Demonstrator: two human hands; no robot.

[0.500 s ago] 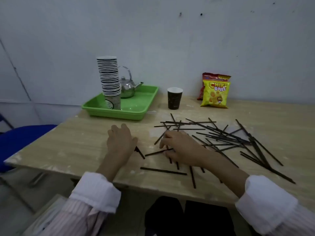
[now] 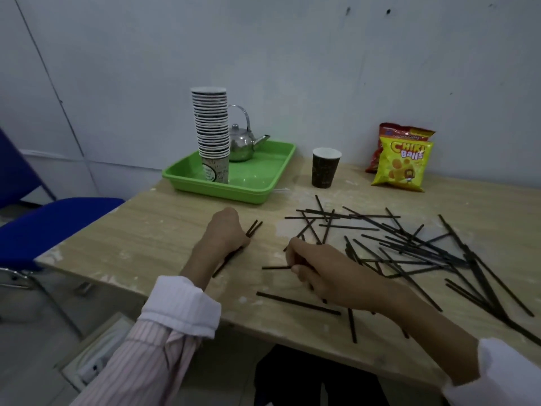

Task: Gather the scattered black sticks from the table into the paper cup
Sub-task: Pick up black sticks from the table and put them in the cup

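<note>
Several black sticks [image 2: 409, 244] lie scattered over the right half of the wooden table [image 2: 164, 227]. A dark paper cup [image 2: 324, 168] stands upright at the back, beyond the sticks, with nothing visible in it. My left hand [image 2: 224, 231] is curled around a few sticks [image 2: 254, 228] whose ends poke out ahead of and behind it. My right hand [image 2: 325, 272] rests on the table and pinches a single stick [image 2: 275, 267] that points left. Another long stick [image 2: 298, 303] lies just in front of that hand.
A green tray [image 2: 263, 177] at the back left carries a tall stack of paper cups [image 2: 211, 133] and a metal teapot [image 2: 243, 143]. Two snack bags [image 2: 402, 162] lean against the wall at the back right. A blue chair [image 2: 52, 221] stands left of the table.
My left hand turned on its side and closed around a few sticks. My right hand has pinched one stick near the table's front. The camera view shifted a little.
</note>
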